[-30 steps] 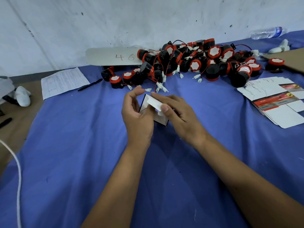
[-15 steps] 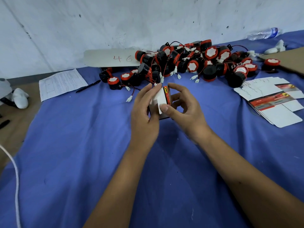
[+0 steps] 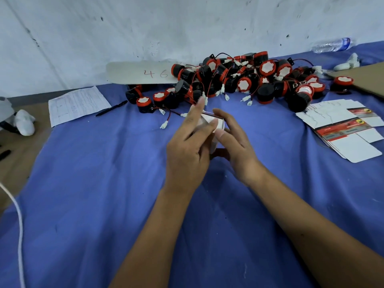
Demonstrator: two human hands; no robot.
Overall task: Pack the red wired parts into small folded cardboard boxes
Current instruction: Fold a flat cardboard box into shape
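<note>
Desk (image 3: 93, 204) covered in blue cloth, set against a scuffed white wall (image 3: 145, 23).

Heap of red wired parts (image 3: 239, 80) at the far edge of the desk: black drums with red rims, thin red and black leads ending in white plugs. A few parts sit loose at the heap's left end.

Stack of flat box blanks (image 3: 345, 132) on the right of the desk, white with red printed panels, fanned out, well apart from the hands.

Long pale board marked "46" (image 3: 143, 72) leans at the wall, left of the heap. Printed sheet (image 3: 76, 104) lies at the far left corner with a black pen (image 3: 112, 108) just beside it. Clear water bottle (image 3: 332, 45) lies on its side at far right.

Left hand (image 3: 187, 148) and right hand (image 3: 236, 142) meet mid-desk around one small cardboard box (image 3: 214, 123), held above the cloth, near the heap's front. Left fingers are fairly straight and slightly spread, lying against the box's left side, forefinger pointing up. Right fingers curl over the top while the thumb presses the near face, so the box is pinched. Box is mostly hidden; cannot tell whether a part is inside.
</note>
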